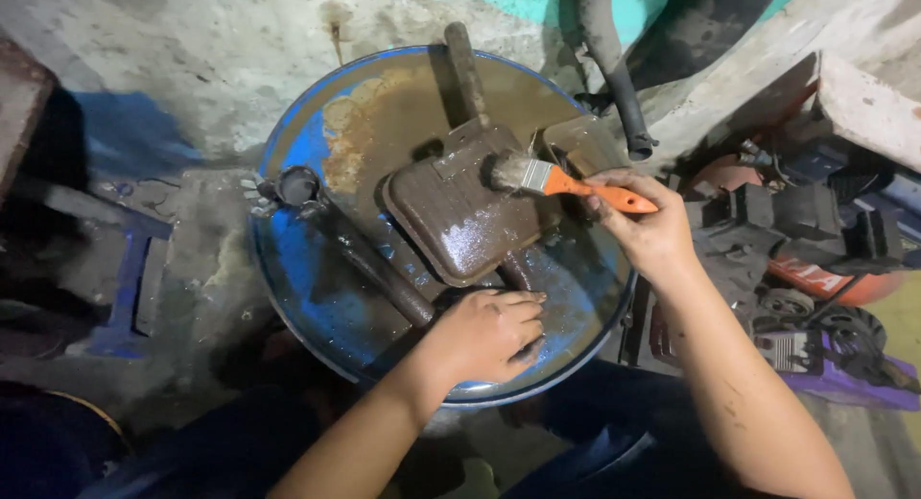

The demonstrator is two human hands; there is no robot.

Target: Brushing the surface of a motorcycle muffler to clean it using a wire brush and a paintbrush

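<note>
1. The right hand (645, 232) was closed around the orange handle of a paintbrush (561, 182), whose bristles rested on the upper right corner of a flat, rounded-rectangular metal part (459, 216).
2. That part lay near the middle of a blue drum top (297, 259), the landmark here, which was fouled with brown grime.
3. The left hand (489, 334) rested at the drum's near edge, fingers curled against a dark rod (379, 267); I could not tell whether it truly gripped anything.
4. As a judgement, cleaning was partway along: the part's lower area glistened wet, while dirty residue covered the drum's far half.
5. A toothed round piece (293, 187) sat at the drum's left edge.
6. The part's underside was hidden, and the clutter right of the drum was too dark to identify.
</note>
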